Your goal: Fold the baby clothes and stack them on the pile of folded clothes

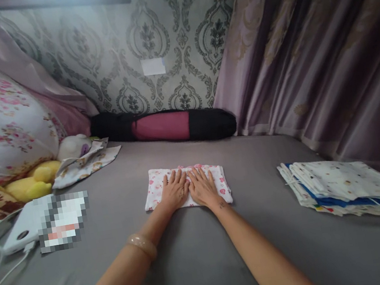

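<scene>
A folded white cloth (154, 194) with pink and red prints lies flat on the grey bed sheet (196, 268), straight ahead of me. My left hand (175, 189) rests palm down on its middle-left part, fingers stretched out and pointing away from me. Beside it, my right hand (202, 186) presses flat on the middle-right part, its fingers also extended. The two hands are close together at the thumbs. Both palms are hidden against the cloth. A pale bangle circles my left wrist.
At right sits a stack of folded printed cloths (350, 184). On the left are a white power bank (25, 226) with cables, a blurred-out flat item (65, 219), a yellow plush toy (34, 180) and another printed cloth (86, 165). A black-and-maroon long bag (161, 127) lies along the wall.
</scene>
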Demonstrator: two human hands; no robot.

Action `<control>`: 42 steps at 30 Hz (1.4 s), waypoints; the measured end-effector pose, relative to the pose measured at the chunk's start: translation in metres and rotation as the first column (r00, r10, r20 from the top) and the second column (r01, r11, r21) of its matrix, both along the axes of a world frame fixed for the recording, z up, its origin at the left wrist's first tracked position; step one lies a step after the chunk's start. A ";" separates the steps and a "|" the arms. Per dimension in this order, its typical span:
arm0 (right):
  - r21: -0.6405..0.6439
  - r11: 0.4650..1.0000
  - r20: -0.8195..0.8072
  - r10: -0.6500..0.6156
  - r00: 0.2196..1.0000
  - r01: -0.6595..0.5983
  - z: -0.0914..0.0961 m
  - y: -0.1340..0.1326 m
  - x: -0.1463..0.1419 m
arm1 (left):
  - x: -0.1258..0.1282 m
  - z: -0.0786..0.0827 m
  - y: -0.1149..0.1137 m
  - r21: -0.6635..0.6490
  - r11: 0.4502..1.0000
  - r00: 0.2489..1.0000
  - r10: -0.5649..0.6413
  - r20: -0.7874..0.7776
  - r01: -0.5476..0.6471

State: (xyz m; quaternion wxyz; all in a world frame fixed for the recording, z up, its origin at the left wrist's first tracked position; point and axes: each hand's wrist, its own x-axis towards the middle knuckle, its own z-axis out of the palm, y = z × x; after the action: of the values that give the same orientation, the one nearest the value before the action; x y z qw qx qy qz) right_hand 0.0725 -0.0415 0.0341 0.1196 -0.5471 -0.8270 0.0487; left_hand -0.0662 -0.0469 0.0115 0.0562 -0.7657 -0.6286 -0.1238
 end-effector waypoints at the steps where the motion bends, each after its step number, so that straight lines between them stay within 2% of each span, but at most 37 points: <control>1: 0.005 1.000 0.000 -0.004 1.000 0.004 -0.001 0.000 0.000 | 0.000 -0.001 0.000 -0.002 1.000 1.000 0.002 -0.004 -0.002; 10: -0.002 1.000 0.008 -0.008 1.000 0.008 -0.001 0.001 -0.001 | 0.000 0.001 0.000 0.007 1.000 1.000 0.010 0.012 -0.010; 13: -0.006 1.000 -0.004 0.001 1.000 -0.001 0.001 0.001 0.000 | 0.000 0.004 -0.003 0.050 0.998 0.998 0.038 0.059 -0.041; 16: 0.032 0.999 -0.014 -0.040 0.999 0.040 0.003 0.000 0.001 | 0.001 0.007 -0.007 0.094 0.992 0.994 0.071 0.086 -0.079; 22: 0.048 0.994 0.005 -0.100 0.995 0.100 -0.004 -0.001 0.003 | 0.001 0.005 -0.006 -0.022 0.999 0.999 0.035 0.020 -0.035; 30: 0.033 0.994 0.029 -0.105 0.994 0.104 -0.004 0.001 0.002 | 0.003 0.008 -0.005 -0.040 0.998 0.999 0.042 0.011 -0.042; 33: 0.015 0.994 0.021 -0.107 0.994 0.107 -0.003 0.003 0.006 | -0.003 0.014 -0.005 -0.074 0.997 0.999 0.037 0.024 -0.035; 36: 0.053 0.987 0.015 -0.150 0.989 0.149 -0.004 0.005 0.013 | -0.014 0.016 -0.006 -0.037 0.996 0.997 0.081 0.007 -0.081; 39: 0.072 0.980 0.033 -0.186 0.982 0.183 -0.007 0.006 0.019 | -0.026 0.012 -0.006 0.006 0.988 0.987 0.157 -0.019 -0.157; 42: 0.073 0.978 0.049 -0.200 0.979 0.196 -0.009 0.006 0.020 | -0.031 0.004 -0.005 -0.015 0.985 0.985 0.172 -0.020 -0.173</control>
State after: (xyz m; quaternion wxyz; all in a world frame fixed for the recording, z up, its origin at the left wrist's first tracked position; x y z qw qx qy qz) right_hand 0.0922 -0.0357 0.0248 0.1189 -0.6237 -0.7725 -0.0068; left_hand -0.0971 -0.0524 0.0157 0.0664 -0.7101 -0.6929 -0.1060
